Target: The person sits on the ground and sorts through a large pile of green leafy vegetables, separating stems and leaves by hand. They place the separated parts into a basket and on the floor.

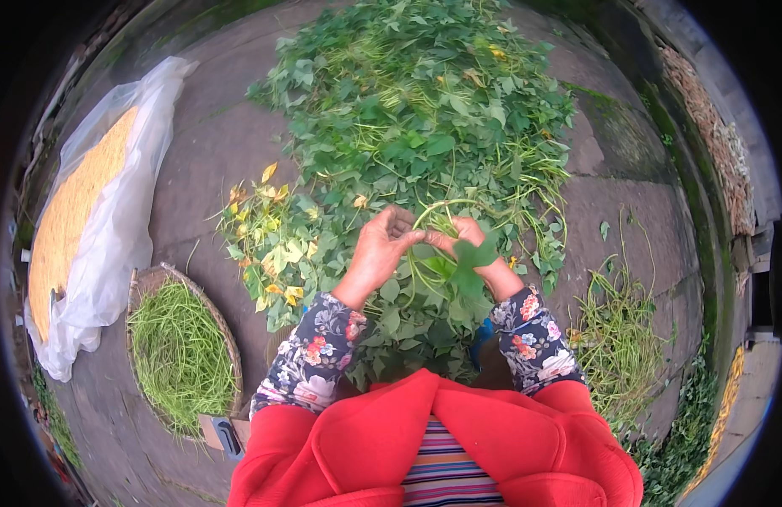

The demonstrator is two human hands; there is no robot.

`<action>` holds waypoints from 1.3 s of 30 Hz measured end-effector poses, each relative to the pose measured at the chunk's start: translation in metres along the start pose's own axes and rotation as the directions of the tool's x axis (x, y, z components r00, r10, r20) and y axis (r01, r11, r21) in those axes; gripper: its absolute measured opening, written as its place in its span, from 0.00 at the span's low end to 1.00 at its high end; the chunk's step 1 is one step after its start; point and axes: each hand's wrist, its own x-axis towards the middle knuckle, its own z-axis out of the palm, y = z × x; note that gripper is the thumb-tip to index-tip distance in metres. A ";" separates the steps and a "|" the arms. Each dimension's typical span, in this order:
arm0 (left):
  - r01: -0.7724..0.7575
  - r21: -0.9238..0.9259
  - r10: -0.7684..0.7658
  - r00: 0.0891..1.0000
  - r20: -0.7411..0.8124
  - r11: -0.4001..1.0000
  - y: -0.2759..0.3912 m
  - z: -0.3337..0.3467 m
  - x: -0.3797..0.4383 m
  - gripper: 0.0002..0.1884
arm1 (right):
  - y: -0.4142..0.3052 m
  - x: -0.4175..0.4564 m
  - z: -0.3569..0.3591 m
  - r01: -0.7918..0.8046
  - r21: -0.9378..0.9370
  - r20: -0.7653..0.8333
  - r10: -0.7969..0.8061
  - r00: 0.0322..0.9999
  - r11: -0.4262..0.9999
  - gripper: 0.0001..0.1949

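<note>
In front of my red coat, both hands are close together above a heap of leafy green vines (429, 120), which look like sweet potato vines. My left hand (379, 244) has curled fingers, with thumb and forefinger pinching at a thin green stem. My right hand (482, 256) grips a small bunch of stems, and a broad green leaf (476, 256) partly covers its fingers and palm. One long stem (457, 201) arches over the gap between the hands. More leaves hang below them.
A woven basket (235, 361) of green stems (181, 348) stands at the left. Behind it, yellow grain (80, 209) lies on translucent plastic sheeting (128, 247). Yellowed leaves (273, 190) edge the heap. Stripped-looking vines (619, 336) lie on the concrete at the right.
</note>
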 end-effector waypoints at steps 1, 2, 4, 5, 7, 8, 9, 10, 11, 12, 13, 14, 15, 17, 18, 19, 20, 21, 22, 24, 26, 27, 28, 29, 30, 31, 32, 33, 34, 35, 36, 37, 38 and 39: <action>0.016 0.033 -0.016 1.000 0.011 0.999 -0.001 -0.002 0.000 0.13 | 0.000 0.000 -0.002 0.017 0.017 0.005 -0.017 1.000 1.000 0.14; 0.019 0.070 -0.021 1.000 0.023 0.997 -0.002 -0.003 0.000 0.12 | -0.001 0.000 -0.003 0.053 -0.112 -0.041 -0.058 0.997 0.992 0.12; 0.033 0.142 -0.039 0.999 0.038 0.989 -0.004 -0.007 0.001 0.11 | -0.010 -0.002 0.002 0.109 -0.185 -0.061 -0.122 0.991 0.977 0.12; 0.076 0.026 -0.077 0.995 0.059 0.997 -0.006 -0.009 0.001 0.11 | -0.012 -0.002 0.004 0.136 -0.222 -0.069 -0.155 0.986 0.966 0.12; 0.158 -0.203 -0.134 0.983 0.127 0.966 -0.005 -0.006 0.001 0.09 | -0.006 -0.001 -0.009 0.044 -0.165 -0.187 -0.075 0.980 0.985 0.12; 0.168 -0.246 -0.134 0.980 0.147 0.955 -0.002 -0.005 -0.001 0.09 | 0.009 0.001 -0.019 0.025 0.100 -0.260 0.002 0.966 0.995 0.12; 0.175 -0.285 -0.130 0.977 0.171 0.942 0.007 -0.009 -0.003 0.09 | 0.021 0.005 -0.035 0.098 0.080 -0.319 -0.067 0.946 0.992 0.12; 0.187 -0.326 -0.132 0.974 0.183 0.927 0.010 -0.014 -0.004 0.09 | 0.020 0.011 -0.040 0.163 0.055 -0.361 -0.133 0.923 0.985 0.11; 0.209 -0.340 -0.147 0.969 0.199 0.917 0.009 -0.019 -0.002 0.08 | 0.018 0.008 -0.048 0.148 -0.250 -0.323 -0.226 0.919 0.957 0.11; 0.232 -0.359 -0.164 0.964 0.209 0.904 0.008 -0.022 -0.002 0.07 | 0.000 0.003 -0.049 0.128 -0.531 -0.282 -0.317 0.906 0.838 0.11; 0.255 -0.378 -0.181 0.959 0.219 0.890 0.008 -0.024 -0.002 0.07 | 0.004 0.004 -0.049 0.065 -0.392 -0.286 -0.188 0.940 0.918 0.11; 0.268 -0.402 -0.173 0.951 0.258 0.875 0.009 -0.027 -0.001 0.07 | 0.010 0.006 -0.049 -0.011 -0.246 -0.269 -0.057 0.962 0.969 0.10; 0.267 -0.444 -0.174 0.955 0.240 0.855 0.011 -0.029 -0.001 0.08 | 0.009 0.007 -0.046 -0.093 -0.092 -0.237 0.069 0.969 0.991 0.10; 0.261 -0.526 -0.180 0.963 0.202 0.809 0.014 -0.032 -0.002 0.10 | 0.009 -0.002 -0.036 -0.024 0.108 -0.304 0.056 0.951 0.994 0.07; 0.247 -0.544 -0.163 0.967 0.198 0.802 0.015 -0.040 -0.003 0.10 | 0.009 -0.006 -0.028 -0.028 0.290 -0.394 0.146 0.908 0.957 0.08; 0.206 -0.565 -0.136 0.977 0.162 0.799 0.020 -0.044 -0.001 0.10 | 0.015 -0.005 -0.039 -0.046 0.325 -0.333 0.160 0.929 0.944 0.08; 0.184 -0.583 -0.133 0.983 0.129 0.791 0.019 -0.047 0.002 0.10 | 0.021 -0.004 -0.051 -0.069 0.359 -0.270 0.175 0.947 0.931 0.08; 0.158 -0.600 -0.134 0.987 0.085 0.784 0.015 -0.054 0.003 0.10 | 0.018 -0.001 -0.053 -0.101 0.390 -0.195 0.189 0.962 0.915 0.09; 0.137 -0.615 -0.117 0.990 0.073 0.777 0.011 -0.060 0.004 0.12 | 0.018 -0.006 -0.050 -0.075 0.459 -0.254 0.211 0.944 0.885 0.08; 0.122 -0.649 -0.127 0.991 0.039 0.751 0.008 -0.067 0.004 0.13 | 0.004 -0.002 -0.050 -0.153 0.264 -0.274 0.226 0.935 0.952 0.05; 0.079 -0.684 -0.081 0.996 0.029 0.725 0.005 -0.071 0.007 0.14 | 0.016 0.002 -0.073 -0.200 0.111 -0.336 0.226 0.914 0.974 0.06; 0.047 -0.632 -0.083 0.996 -0.027 0.774 0.005 -0.072 0.007 0.13 | 0.016 0.002 -0.077 -0.211 -0.010 -0.420 0.187 0.888 0.978 0.07; 0.020 -0.578 -0.078 0.994 -0.076 0.816 0.005 -0.068 0.008 0.13 | 0.018 0.000 -0.085 -0.191 -0.056 -0.504 0.137 0.853 0.980 0.07; -0.005 -0.520 -0.070 0.990 -0.124 0.854 0.006 -0.064 0.008 0.12 | 0.019 -0.001 -0.095 -0.175 -0.104 -0.582 0.083 0.809 0.979 0.08; -0.012 -0.396 -0.045 0.990 -0.134 0.918 0.009 -0.061 0.007 0.12 | 0.013 -0.001 -0.099 -0.151 -0.161 -0.621 0.019 0.784 0.975 0.06; 0.018 -0.321 -0.050 0.995 -0.091 0.947 0.011 -0.058 0.006 0.12 | 0.010 -0.002 -0.097 -0.100 -0.211 -0.616 -0.053 0.786 0.972 0.06; 0.045 -0.243 -0.058 0.997 -0.046 0.969 0.014 -0.055 0.006 0.11 | 0.009 -0.003 -0.095 -0.049 -0.261 -0.607 -0.124 0.785 0.964 0.06; 0.071 -0.159 -0.073 0.997 -0.007 0.985 0.015 -0.052 0.005 0.11 | -0.001 -0.004 -0.083 0.002 -0.307 -0.592 -0.193 0.783 0.952 0.06; 0.064 -0.142 -0.069 0.997 -0.034 0.988 0.009 -0.044 0.006 0.11 | -0.010 -0.005 -0.067 0.105 -0.335 -0.515 -0.275 0.812 0.936 0.08; 0.041 -0.063 -0.043 0.999 -0.026 0.997 0.003 -0.040 0.005 0.10 | -0.008 -0.003 -0.058 0.170 -0.337 -0.409 -0.307 0.859 0.926 0.09; 0.032 -0.035 -0.033 0.999 -0.020 0.999 -0.002 -0.034 0.005 0.10 | -0.012 -0.003 -0.038 0.200 -0.298 -0.345 -0.300 0.889 0.934 0.09; 0.025 -0.008 -0.025 1.000 -0.011 1.000 -0.006 -0.030 0.005 0.10 | -0.023 -0.007 -0.018 0.189 -0.231 -0.237 -0.244 0.941 0.954 0.10; 0.046 -0.050 -0.044 0.999 0.029 0.998 -0.006 -0.025 0.005 0.10 | -0.029 -0.011 -0.005 0.164 -0.273 -0.144 -0.209 0.967 0.948 0.11; 0.065 -0.092 -0.058 0.996 0.073 0.994 -0.005 -0.019 0.006 0.11 | -0.024 -0.012 0.001 0.049 -0.317 -0.088 -0.081 0.993 0.947 0.11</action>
